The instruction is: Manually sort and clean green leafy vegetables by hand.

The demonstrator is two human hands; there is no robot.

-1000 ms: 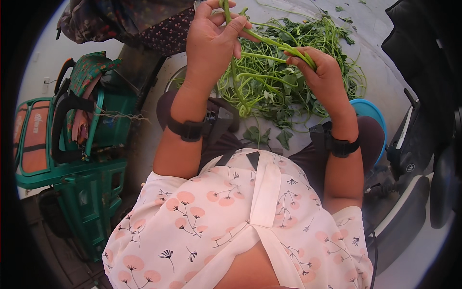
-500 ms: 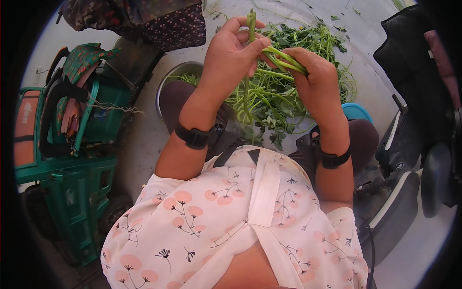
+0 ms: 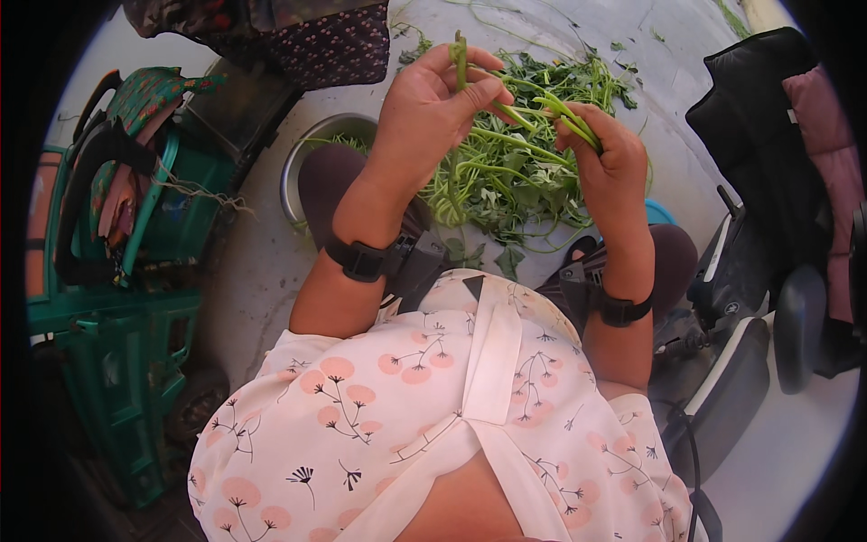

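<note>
My left hand (image 3: 420,117) is raised, fingers curled around green stems (image 3: 461,65), one thicker piece upright and others angled right. To its right, my right hand (image 3: 610,154) pinches a small bundle of bright green stems (image 3: 578,126) between thumb and fingers. Beneath both hands a loose heap of leafy vines (image 3: 524,185) lies on the pale floor (image 3: 262,298). Beside my left knee, a steel bowl (image 3: 287,176) holds more green stems, partly hidden by my knee and arm. A blue plastic rim (image 3: 661,213) shows behind my right knee.
At left stands a green wheeled vehicle (image 3: 117,397) with cloths over its handle. Dark patterned fabric (image 3: 316,50) hangs at the upper left. At right are a scooter-like black vehicle (image 3: 727,388) and black and pink padded clothing (image 3: 750,126). Loose leaves are scattered at the back.
My left hand has shifted right and down since a second ago. My right hand came toward it, then moved back rightward with its stems. More of the steel bowl now shows.
</note>
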